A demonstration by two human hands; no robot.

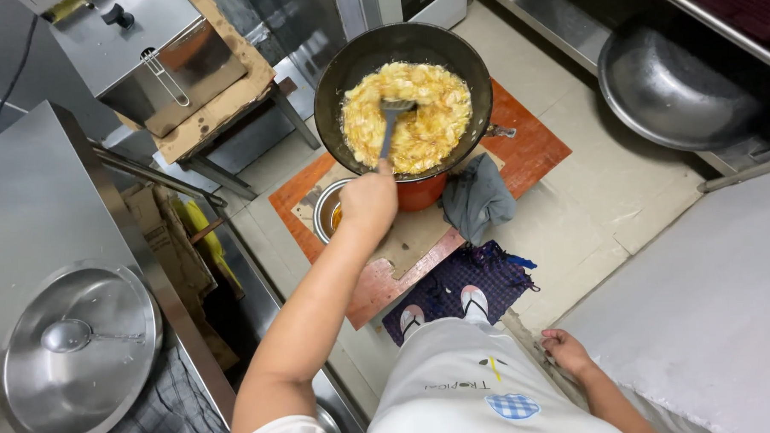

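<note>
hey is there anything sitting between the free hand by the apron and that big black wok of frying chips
Yes. Between the right hand and the wok on the floor lie the person's feet on a dark purple mat and a crumpled grey cloth. The left hand holds the spatula in the wok.

The scene is evenly and brightly lit from overhead. Soft glare is noted on the steel bowl (pixel 78 355) at eight o'clock and on the large basin (pixel 675 87) at two o'clock. Only faint shadows are cast beneath the wok (pixel 403 96). Focus is held sharp centrally; wide-angle bending is observed along the edges.
</note>
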